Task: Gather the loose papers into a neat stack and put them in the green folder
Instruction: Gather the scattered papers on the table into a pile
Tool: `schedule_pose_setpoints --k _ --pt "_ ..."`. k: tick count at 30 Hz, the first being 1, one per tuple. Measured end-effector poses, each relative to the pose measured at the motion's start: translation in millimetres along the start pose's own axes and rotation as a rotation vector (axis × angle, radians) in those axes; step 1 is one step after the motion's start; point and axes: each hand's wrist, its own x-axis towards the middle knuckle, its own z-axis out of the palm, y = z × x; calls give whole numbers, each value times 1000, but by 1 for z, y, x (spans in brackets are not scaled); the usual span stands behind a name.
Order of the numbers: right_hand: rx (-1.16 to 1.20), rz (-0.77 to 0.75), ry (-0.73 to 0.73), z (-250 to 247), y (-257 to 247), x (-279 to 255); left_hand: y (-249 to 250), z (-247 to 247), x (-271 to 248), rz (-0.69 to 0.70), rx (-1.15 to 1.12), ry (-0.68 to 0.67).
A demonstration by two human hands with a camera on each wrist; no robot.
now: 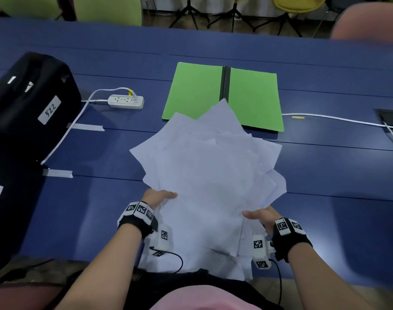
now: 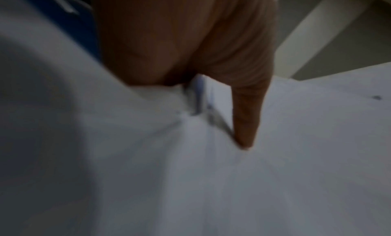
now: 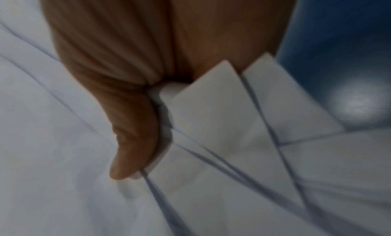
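— How many folders lie open on the blue bench [image 1: 325, 175]?
— One green folder [image 1: 197, 90]. Just before it, one fanned heap of white papers [image 1: 209, 166]; the sheets overlap too much to count.
— And left of the folder?
— One white power strip [image 1: 125, 101], two strips of tape [image 1: 86, 127], one black case [image 1: 30, 92]. Two hands [image 1: 158, 198] hold the heap.

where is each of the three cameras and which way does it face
Head: above, looking forward and down over the blue table at the green folder; both forearms show.
Left wrist: along the left hand, thumb on the papers.
Right wrist: along the right hand, thumb over fanned sheets.
Shared: all three see the papers gripped at their near edges.
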Motion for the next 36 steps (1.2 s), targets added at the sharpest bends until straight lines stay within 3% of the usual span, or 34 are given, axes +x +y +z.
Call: schedule_pose_setpoints --k 6,9,12,17,21,25,27,31,36 --pt "13 -29 72 -4 24 30 -11 0 -3 12 -50 -125" --pt "-121 -91 125 7 13 32 -4 8 -8 51 -74 -114" --pt "-211 -129 156 13 10 42 4 17 -4 91 51 -75" --pt "10 -52 125 -1 15 34 2 14 5 93 331 -72" --pt "92 14 99 -15 34 35 -6 2 5 18 396 -129" --pt "27 -32 28 -13 25 26 -20 0 22 -27 7 -280" --pt "-14 -76 43 -10 18 28 -13 9 13 56 -70 -226" --pt "-139 -170 252 8 12 39 -3 30 8 188 26 -42" --pt "-270 -142 231 8 17 46 0 23 4 146 195 -62"
